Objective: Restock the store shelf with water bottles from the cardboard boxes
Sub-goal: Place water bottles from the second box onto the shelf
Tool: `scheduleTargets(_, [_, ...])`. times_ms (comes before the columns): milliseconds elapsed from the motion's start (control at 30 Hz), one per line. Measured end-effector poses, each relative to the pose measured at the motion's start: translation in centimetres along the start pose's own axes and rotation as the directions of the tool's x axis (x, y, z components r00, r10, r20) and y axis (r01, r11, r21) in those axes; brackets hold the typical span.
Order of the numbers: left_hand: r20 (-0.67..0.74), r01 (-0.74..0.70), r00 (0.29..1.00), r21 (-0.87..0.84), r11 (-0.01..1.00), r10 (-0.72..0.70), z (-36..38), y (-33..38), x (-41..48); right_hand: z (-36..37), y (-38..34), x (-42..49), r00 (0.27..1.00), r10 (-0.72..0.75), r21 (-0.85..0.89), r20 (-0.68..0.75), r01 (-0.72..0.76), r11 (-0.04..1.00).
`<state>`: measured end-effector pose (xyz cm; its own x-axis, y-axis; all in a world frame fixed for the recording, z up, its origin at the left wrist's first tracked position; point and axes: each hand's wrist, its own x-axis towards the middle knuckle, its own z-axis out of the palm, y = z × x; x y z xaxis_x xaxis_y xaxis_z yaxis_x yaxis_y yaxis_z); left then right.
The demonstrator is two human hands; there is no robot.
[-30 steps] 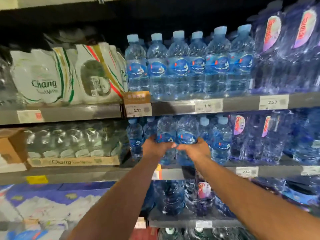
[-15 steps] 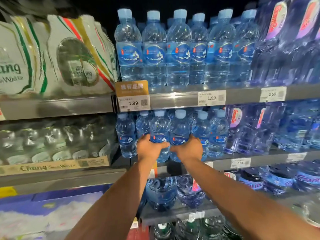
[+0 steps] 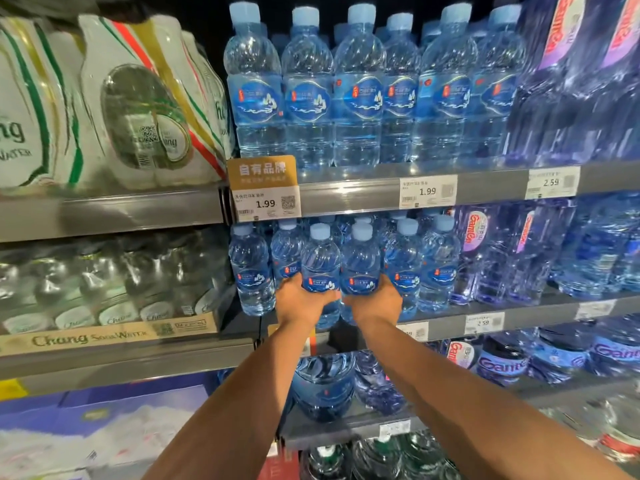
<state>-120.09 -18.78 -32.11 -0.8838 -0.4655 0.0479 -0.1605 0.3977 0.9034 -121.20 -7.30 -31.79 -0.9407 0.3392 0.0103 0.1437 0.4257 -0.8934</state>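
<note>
Blue-capped plastic dead centre of the frame: your left grip (image 3: 304, 303) is wrapped round the bottom of the left bottle (image 3: 320, 261) and your right grip (image 3: 374, 304) is clamped on the right bottle (image 3: 360, 261), the two bottles touching side by side. They're upright at the front of the middle shelf (image 3: 446, 323), just ahead of the matching row, below the 1.99 price tag (image 3: 265, 202). Your grips hide the bases, so can't tell if they're standing on it.
</note>
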Motion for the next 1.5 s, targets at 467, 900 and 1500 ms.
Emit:
scheduleTargets(467, [0.023, -0.105, 0.994, 0.049, 0.993, 0.104, -0.1, -0.9, -0.2, 0.6, 1.6, -1.1, 0.987, 0.054, 0.173, -0.154, -0.027, 0.985])
scheduleTargets(900, [0.036, -0.109, 0.994, 0.081, 0.991, 0.106, 0.6, -0.3, -1.2, -1.2, 2.5, 0.2, 0.993, 0.062, 0.131, -0.099, -0.049, 0.990])
scheduleTargets(1500, [0.085, -0.042, 0.994, 0.883, 0.468, -0.073, 6.6, 9.0, -13.4, -17.8, 2.9, 4.3, 0.685, -0.215, -0.600, 0.696, 0.720, 0.349])
